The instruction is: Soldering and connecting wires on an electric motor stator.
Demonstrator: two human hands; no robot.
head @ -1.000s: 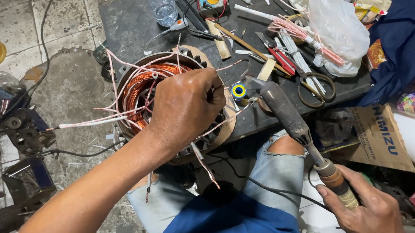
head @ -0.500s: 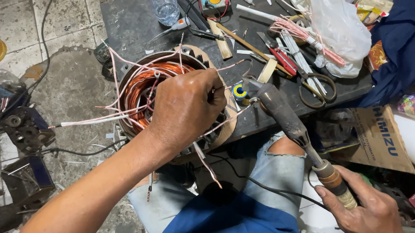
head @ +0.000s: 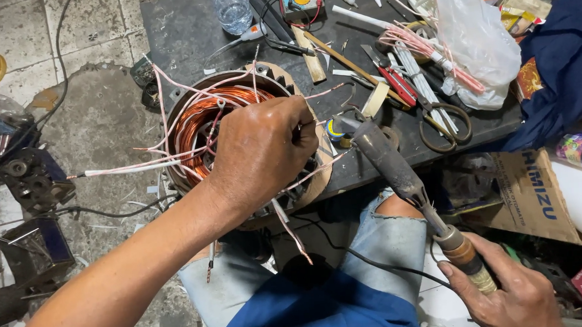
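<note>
The stator (head: 237,140) rests at the near edge of the table (head: 184,30), its copper windings and sleeved leads exposed. The left hand (head: 260,152) lies over it, fingers curled shut, pinching a lead at the rim. The right hand (head: 510,291) is closed around the handle of the soldering iron (head: 390,165), whose tip is aimed at that lead. The joint is best held still, and heated before solder is fed.
</note>
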